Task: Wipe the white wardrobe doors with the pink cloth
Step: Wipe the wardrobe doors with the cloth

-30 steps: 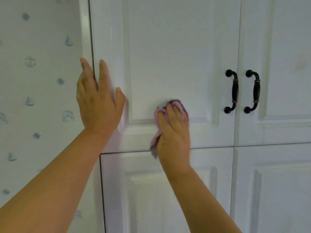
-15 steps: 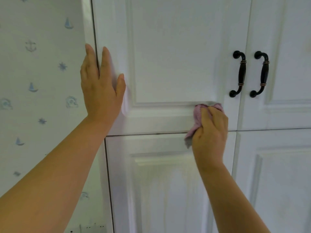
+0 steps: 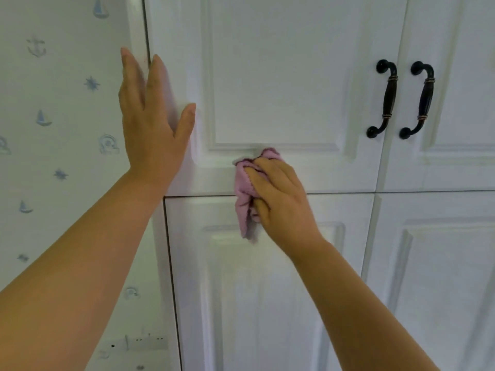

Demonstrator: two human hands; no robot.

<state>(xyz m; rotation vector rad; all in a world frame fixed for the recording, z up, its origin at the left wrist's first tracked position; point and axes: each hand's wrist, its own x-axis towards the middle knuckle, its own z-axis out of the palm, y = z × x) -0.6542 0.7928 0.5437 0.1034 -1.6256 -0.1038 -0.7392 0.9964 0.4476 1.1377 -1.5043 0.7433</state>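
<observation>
A white panelled upper wardrobe door [image 3: 281, 76] fills the middle of the view, with a lower door [image 3: 267, 290] beneath it. My right hand [image 3: 281, 199] grips a bunched pink cloth [image 3: 245, 199] and presses it against the bottom rail of the upper door, above the gap between the two doors. The cloth's tail hangs down over the lower door. My left hand [image 3: 152, 121] lies flat, fingers straight, on the left edge of the upper door, next to the frame.
Two black curved handles [image 3: 383, 99] [image 3: 420, 100] sit where the upper doors meet, to the right. Another pair of white doors [image 3: 455, 263] continues rightward. Wallpaper with small nautical prints [image 3: 53, 129] covers the left wall, with a white socket strip [image 3: 139, 342] low down.
My right hand has swept the cloth from the middle of the rail to the right, then back left to the middle. My left hand stays flat on the door's edge.
</observation>
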